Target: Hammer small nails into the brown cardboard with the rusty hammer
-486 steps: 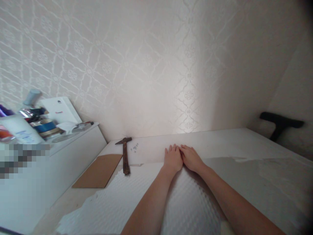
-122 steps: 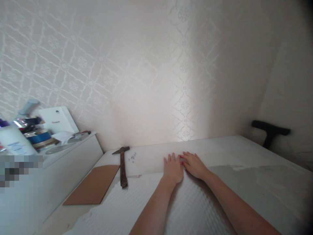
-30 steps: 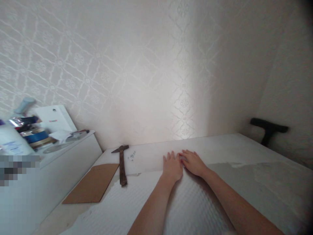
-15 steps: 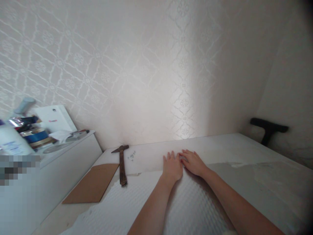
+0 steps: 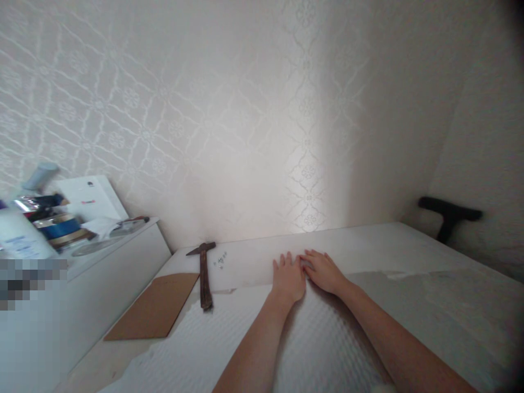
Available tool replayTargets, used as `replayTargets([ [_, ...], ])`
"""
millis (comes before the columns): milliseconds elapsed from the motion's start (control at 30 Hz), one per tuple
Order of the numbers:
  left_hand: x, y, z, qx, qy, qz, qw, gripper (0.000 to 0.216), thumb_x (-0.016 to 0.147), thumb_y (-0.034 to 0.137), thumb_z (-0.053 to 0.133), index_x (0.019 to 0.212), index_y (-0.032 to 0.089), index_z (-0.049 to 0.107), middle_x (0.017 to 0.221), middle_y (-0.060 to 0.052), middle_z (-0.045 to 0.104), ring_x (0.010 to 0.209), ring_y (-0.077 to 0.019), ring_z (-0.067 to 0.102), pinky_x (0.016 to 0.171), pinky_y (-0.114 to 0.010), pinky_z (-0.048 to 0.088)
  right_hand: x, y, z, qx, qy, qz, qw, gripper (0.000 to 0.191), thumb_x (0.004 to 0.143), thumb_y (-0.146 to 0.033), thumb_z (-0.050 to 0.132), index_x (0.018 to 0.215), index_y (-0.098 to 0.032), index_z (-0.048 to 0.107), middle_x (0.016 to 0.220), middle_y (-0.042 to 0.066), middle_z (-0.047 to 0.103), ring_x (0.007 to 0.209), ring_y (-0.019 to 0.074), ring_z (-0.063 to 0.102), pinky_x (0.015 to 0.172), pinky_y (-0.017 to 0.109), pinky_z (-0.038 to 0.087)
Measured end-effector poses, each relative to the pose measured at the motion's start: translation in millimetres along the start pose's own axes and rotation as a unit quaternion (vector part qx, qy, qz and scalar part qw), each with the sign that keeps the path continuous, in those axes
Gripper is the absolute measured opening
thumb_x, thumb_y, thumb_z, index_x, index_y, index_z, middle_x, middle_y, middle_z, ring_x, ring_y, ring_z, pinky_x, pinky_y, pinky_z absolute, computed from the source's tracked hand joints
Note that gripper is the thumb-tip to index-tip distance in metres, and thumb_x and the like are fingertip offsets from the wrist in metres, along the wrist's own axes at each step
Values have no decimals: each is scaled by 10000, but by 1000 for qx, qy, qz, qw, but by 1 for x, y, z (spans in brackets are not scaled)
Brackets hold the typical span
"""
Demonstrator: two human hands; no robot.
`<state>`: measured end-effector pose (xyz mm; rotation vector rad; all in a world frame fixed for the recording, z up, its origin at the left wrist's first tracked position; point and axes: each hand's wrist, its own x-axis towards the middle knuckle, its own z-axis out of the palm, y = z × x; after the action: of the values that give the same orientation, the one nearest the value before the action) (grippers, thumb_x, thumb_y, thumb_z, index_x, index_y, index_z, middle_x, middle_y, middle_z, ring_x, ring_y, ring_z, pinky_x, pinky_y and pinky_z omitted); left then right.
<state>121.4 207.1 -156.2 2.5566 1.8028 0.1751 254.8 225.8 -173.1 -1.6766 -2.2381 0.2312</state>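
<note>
My left hand [image 5: 289, 278] lies palm down with its fingers spread, at the far edge of a white textured sheet [image 5: 229, 333] on the white tabletop [image 5: 254, 262]. Beside it, my right hand [image 5: 323, 271] also rests flat, its fingertips close to or touching the left hand. Neither hand grips anything. To the left of them lies a hammer [image 5: 204, 278] with a rusty head and a worn wooden handle. Several small shiny metal pieces [image 5: 221, 261], too small to name, are scattered by its head. A brown board [image 5: 155, 308] sits left of the hammer handle.
At the left, a white cabinet [image 5: 118, 273] carries a white box [image 5: 94, 199], a blue tape roll [image 5: 59, 226] and a white bottle [image 5: 22, 234]. A patterned wall [image 5: 229, 136] rises behind the table. A black T-shaped thing [image 5: 450, 213] stands at the right edge.
</note>
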Motion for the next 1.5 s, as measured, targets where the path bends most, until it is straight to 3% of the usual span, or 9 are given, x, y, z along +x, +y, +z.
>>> replayTargets([
  [1500, 1, 0, 1, 2, -2, -2, 1000, 506, 966, 305, 240, 1433, 148, 357, 1500, -166, 324, 1387, -329, 279, 1109, -543, 246, 0, -1, -2, -4, -4, 2, 1000, 443, 896, -221, 410, 1317, -184, 541, 1434, 150, 452, 1341, 284, 369, 1081, 531, 250],
])
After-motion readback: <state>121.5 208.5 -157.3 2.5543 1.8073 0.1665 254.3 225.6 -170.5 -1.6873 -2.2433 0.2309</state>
